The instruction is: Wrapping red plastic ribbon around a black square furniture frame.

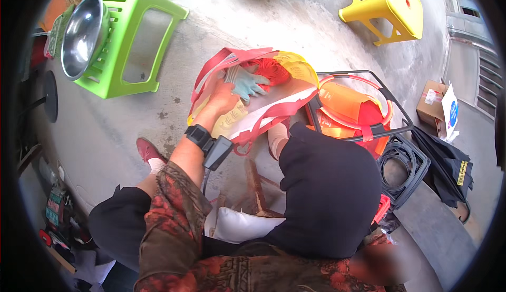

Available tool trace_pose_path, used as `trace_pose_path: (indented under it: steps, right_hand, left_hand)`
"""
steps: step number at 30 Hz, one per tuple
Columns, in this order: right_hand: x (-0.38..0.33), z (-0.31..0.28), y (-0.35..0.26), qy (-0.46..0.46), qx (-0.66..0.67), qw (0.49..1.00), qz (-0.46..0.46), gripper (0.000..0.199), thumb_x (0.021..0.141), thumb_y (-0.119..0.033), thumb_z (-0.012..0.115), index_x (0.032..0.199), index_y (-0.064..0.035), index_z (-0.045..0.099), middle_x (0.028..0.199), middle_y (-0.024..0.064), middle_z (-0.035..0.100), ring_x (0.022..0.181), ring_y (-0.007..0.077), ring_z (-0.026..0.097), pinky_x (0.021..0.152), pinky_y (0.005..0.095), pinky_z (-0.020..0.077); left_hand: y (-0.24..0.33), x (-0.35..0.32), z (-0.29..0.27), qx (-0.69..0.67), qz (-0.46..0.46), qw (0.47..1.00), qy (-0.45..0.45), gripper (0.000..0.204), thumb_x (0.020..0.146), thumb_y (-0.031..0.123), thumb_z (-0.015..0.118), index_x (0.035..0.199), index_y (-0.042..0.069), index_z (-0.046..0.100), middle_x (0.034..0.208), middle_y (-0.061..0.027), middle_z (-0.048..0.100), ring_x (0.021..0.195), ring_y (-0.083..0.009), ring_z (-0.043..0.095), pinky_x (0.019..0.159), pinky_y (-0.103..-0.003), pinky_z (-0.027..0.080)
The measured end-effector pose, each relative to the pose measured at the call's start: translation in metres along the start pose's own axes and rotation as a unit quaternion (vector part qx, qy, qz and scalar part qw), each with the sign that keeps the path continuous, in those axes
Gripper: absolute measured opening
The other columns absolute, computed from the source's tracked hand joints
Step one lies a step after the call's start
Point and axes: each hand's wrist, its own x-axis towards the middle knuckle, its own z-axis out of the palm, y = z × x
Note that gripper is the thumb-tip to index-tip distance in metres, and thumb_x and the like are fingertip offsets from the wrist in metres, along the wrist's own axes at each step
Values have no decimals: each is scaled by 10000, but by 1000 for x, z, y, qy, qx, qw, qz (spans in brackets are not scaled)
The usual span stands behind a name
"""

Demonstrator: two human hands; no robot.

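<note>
My left hand (pixel 223 98) reaches into an open bag with red handles and yellow edging (pixel 293 95). Its fingers close on a light blue work glove (pixel 245 83), partly hidden from view. Beside the glove, a bundle of red string or netting (pixel 273 71) lies in the bag. The bag rests by my lower legs, its mouth facing up. At the lower right, my right sleeve (pixel 321 272) stretches out to a blurred patch, and the fingers of my right hand cannot be made out there.
A green stool (pixel 124 39) bears a metal bowl (pixel 81 36) at the left. Far right stands a yellow stool (pixel 392 10). An orange bag in a black frame (pixel 342 102), coiled black hose (pixel 398 168), a black umbrella (pixel 440 163) and a cardboard box (pixel 432 105) lie to the right.
</note>
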Motion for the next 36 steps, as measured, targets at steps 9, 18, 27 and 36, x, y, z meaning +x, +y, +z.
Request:
trace_pose_path:
  steps: [9,18,27,36]
  right_hand:
    - [2,-6,-17,53,97,993,39,138,715,17,586,853,3,578,690,94,527,655,141,567,608,292,454]
    - [-36,-15,-59,56,156,986,-22,207,852,51,576,1059,37,593,951,105,669,890,169,671,805,278,527]
    - [-123,3,-185,-70,141,921,-356,379,814,-28,667,1184,-36,585,895,79,661,764,135,646,690,260,516]
    - [-164,64,-204,-58,106,949,-290,196,947,-169,540,1049,-2,528,698,78,598,581,100,597,560,265,503]
  left_hand:
    - [46,-61,-48,-230,64,963,127,302,776,23,673,1068,2,597,853,-93,641,755,-155,626,692,-282,509]
    - [132,-269,-173,-414,214,860,208,215,834,-30,612,1046,-19,576,839,-23,620,754,-71,592,701,-194,484]
    - [139,-480,-123,-67,436,837,323,261,719,-99,659,945,31,659,871,-72,649,828,-193,628,792,-286,482]
    - [108,-541,-19,-53,450,812,368,230,713,-58,662,926,14,613,877,-105,627,768,-281,607,660,-355,499]
